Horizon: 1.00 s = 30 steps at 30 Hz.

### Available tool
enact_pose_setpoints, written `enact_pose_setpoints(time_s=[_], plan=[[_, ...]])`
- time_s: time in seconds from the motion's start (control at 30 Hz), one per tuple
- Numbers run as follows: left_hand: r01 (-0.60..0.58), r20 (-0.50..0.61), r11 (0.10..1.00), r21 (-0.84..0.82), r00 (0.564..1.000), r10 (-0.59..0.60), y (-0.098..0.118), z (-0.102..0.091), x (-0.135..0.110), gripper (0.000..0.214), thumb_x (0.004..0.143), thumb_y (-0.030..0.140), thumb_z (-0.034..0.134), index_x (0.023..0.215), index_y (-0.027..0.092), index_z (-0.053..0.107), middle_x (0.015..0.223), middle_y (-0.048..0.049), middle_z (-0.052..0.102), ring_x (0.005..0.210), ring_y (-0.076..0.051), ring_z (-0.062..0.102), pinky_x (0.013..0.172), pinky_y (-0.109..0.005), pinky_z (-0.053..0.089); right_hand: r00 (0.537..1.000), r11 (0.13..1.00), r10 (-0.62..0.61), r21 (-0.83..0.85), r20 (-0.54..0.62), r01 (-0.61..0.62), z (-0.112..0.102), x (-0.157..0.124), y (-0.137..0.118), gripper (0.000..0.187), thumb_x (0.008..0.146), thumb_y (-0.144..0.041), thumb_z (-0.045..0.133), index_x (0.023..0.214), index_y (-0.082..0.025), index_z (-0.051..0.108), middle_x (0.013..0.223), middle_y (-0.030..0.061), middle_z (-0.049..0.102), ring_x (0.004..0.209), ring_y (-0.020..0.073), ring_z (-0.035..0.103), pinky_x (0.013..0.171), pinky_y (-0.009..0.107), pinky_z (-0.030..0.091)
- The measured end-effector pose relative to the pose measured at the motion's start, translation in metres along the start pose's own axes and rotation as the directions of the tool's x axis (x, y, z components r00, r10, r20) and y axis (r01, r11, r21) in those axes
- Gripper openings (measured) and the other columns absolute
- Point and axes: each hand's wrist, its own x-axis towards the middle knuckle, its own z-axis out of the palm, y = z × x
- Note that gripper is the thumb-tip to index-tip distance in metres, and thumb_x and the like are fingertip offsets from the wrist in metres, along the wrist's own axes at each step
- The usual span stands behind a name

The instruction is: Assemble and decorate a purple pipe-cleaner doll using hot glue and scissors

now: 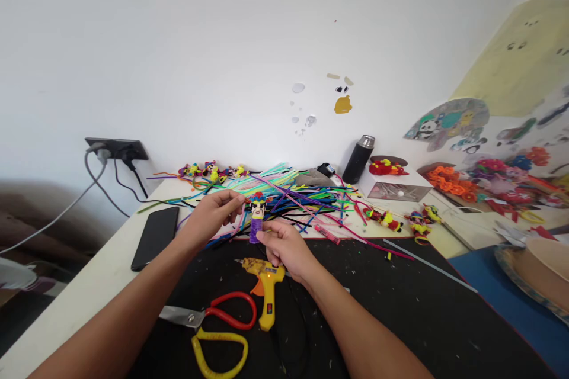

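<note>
A small pipe-cleaner figure [256, 217] with a painted face, a colourful headpiece and a purple body is held upright over the table's middle. My right hand [284, 247] is closed on its purple base from below. My left hand [216, 213] pinches near the figure's head from the left. Behind the figure lies a heap of pipe cleaners [288, 195] in several colours. A yellow glue gun [265, 284] lies on the black mat [400, 308] just under my right hand.
Scissors with red and yellow handles [213, 325] lie at the front left. A black phone [155, 237] rests on the left. A black flask [358, 159], finished figures [386, 219], a box [398, 186] and craft pieces fill the back and right. Cables hang from a wall socket [116, 148].
</note>
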Motion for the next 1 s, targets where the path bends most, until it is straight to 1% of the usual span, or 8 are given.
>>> enact_pose_setpoints(time_s=[0.23, 0.4, 0.57, 0.73, 1.0], plan=[[0.004, -0.016, 1.0, 0.001, 1.0, -0.004, -0.004, -0.0002, 0.0014, 0.048, 0.08, 0.066, 0.072, 0.071, 0.02, 0.063, 0.059, 0.0031, 0.058, 0.051, -0.012, 0.048, 0.049, -0.024, 0.037, 1.0, 1.0, 0.008, -0.004, -0.002, -0.008, 0.0005, -0.0006, -0.0001, 0.048, 0.071, -0.057, 0.085, 0.091, -0.018, 0.064, 0.043, -0.0145, 0.04, 0.034, 0.0075, 0.036, 0.04, 0.022, 0.018], [-0.009, -0.019, 1.0, 0.008, 1.0, 0.009, -0.0031, -0.0002, 0.0013, 0.048, 0.08, 0.066, 0.073, 0.071, 0.02, 0.063, 0.058, 0.003, 0.057, 0.05, -0.012, 0.048, 0.05, -0.024, 0.037, 1.0, 1.0, 0.013, 0.002, 0.0, -0.013, 0.0008, -0.0008, 0.0003, 0.047, 0.071, -0.056, 0.086, 0.091, -0.019, 0.064, 0.043, -0.0146, 0.039, 0.034, 0.0072, 0.035, 0.04, 0.022, 0.019], [-0.008, -0.024, 1.0, 0.006, 1.0, 0.009, -0.0019, 0.0005, 0.001, 0.049, 0.078, 0.068, 0.074, 0.069, 0.02, 0.063, 0.057, 0.003, 0.057, 0.05, -0.012, 0.047, 0.048, -0.024, 0.037, 1.0, 1.0, 0.018, 0.01, 0.01, -0.018, 0.0008, -0.0008, 0.0009, 0.048, 0.071, -0.055, 0.086, 0.091, -0.018, 0.064, 0.044, -0.0149, 0.04, 0.034, 0.0067, 0.034, 0.04, 0.022, 0.022], [-0.003, -0.022, 1.0, 0.002, 1.0, 0.003, -0.0018, 0.0003, 0.0005, 0.05, 0.077, 0.069, 0.074, 0.07, 0.02, 0.064, 0.058, 0.0028, 0.057, 0.05, -0.012, 0.048, 0.048, -0.024, 0.036, 1.0, 1.0, 0.027, 0.004, 0.006, -0.027, 0.0005, -0.0014, 0.0004, 0.048, 0.072, -0.055, 0.086, 0.094, -0.018, 0.063, 0.043, -0.0152, 0.041, 0.034, 0.0072, 0.036, 0.04, 0.022, 0.021], [-0.013, -0.013, 1.0, 0.022, 1.0, 0.013, -0.0053, 0.0002, 0.0016, 0.05, 0.08, 0.069, 0.072, 0.071, 0.02, 0.064, 0.059, 0.0024, 0.057, 0.051, -0.012, 0.048, 0.049, -0.025, 0.037, 1.0, 1.0, 0.016, 0.001, 0.014, -0.016, -0.001, -0.0001, 0.0047, 0.047, 0.074, -0.054, 0.085, 0.095, -0.018, 0.064, 0.044, -0.0153, 0.04, 0.034, 0.0071, 0.035, 0.04, 0.022, 0.023]])
